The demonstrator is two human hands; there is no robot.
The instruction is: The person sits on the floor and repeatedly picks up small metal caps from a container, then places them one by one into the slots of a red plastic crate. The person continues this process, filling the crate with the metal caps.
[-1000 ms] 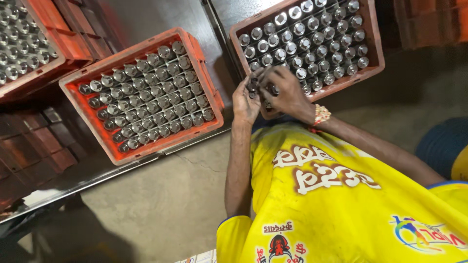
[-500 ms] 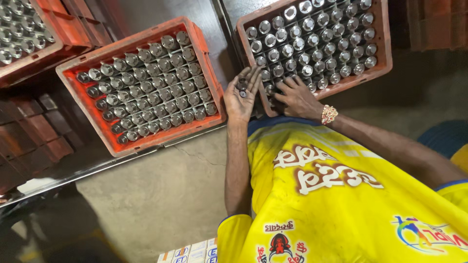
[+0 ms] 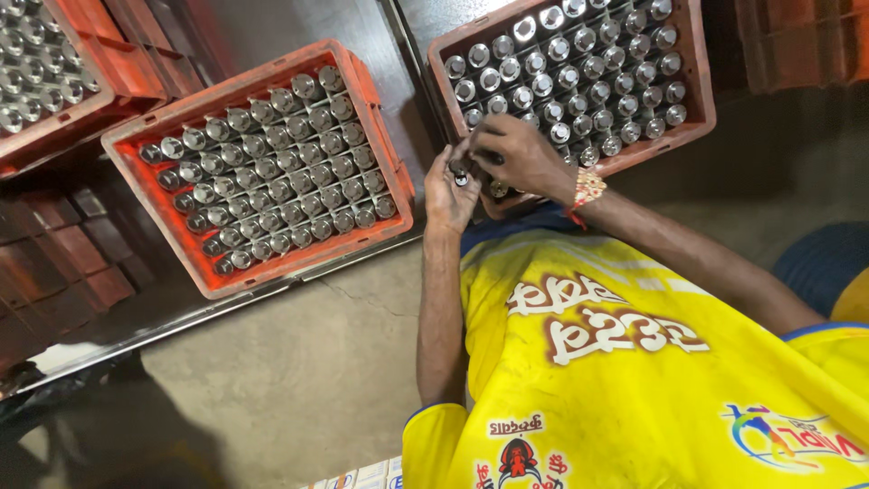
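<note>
While both hands' grip pinches small caps (image 3: 463,177), brown crate (image 3: 697,118) sits beside.

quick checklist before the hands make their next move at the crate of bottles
1. Left hand has a grip on a capped bottle: ok.
2. Right hand is at the same bottle: ok.
3. Right-hand red crate sits flat, bottles upright: ok.
4. Near row of that crate is full: cannot tell, hands cover it.
5. Left-hand orange crate is out of the hands' way: ok.
6. Cap seated properly: cannot tell, too small.
</note>
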